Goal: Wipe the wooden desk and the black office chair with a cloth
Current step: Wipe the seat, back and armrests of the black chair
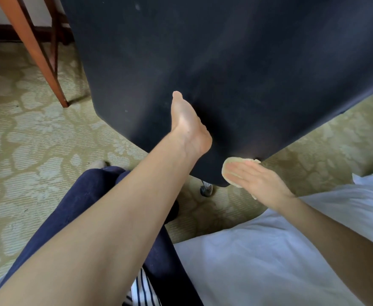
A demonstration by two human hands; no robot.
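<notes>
The cloth [236,161], a pale yellow pad, sits at the lowest edge of the black office chair [225,62], at about five o'clock from the middle of the view. The right hand [260,180] lies flat on top of it, fingers straight and close together, pressing it against the chair's bottom rim. Only the cloth's upper border and a small scrap below the palm show around the hand.

At eleven o'clock from the cloth, the left hand [187,127] rests on the dark back of the chair. It is seen edge-on, with its fingers stretched out and held together, pointing toward twelve o'clock. It holds nothing, and the chair's surface dimples slightly where the hand bears on it.

The chair's black panel fills the view from ten o'clock round to three o'clock. Just below its bottom rim, at seven o'clock from the cloth, a small dark caster [206,190] stands on the patterned beige carpet [26,151].

A reddish wooden desk leg [33,47] slants down across the ten o'clock corner, well apart from both hands.

White bedding [269,250] spreads over the four to five o'clock area under the right forearm. Navy trousers [88,195] lie under the left forearm at seven o'clock, and a striped garment [141,288] shows at six o'clock.
</notes>
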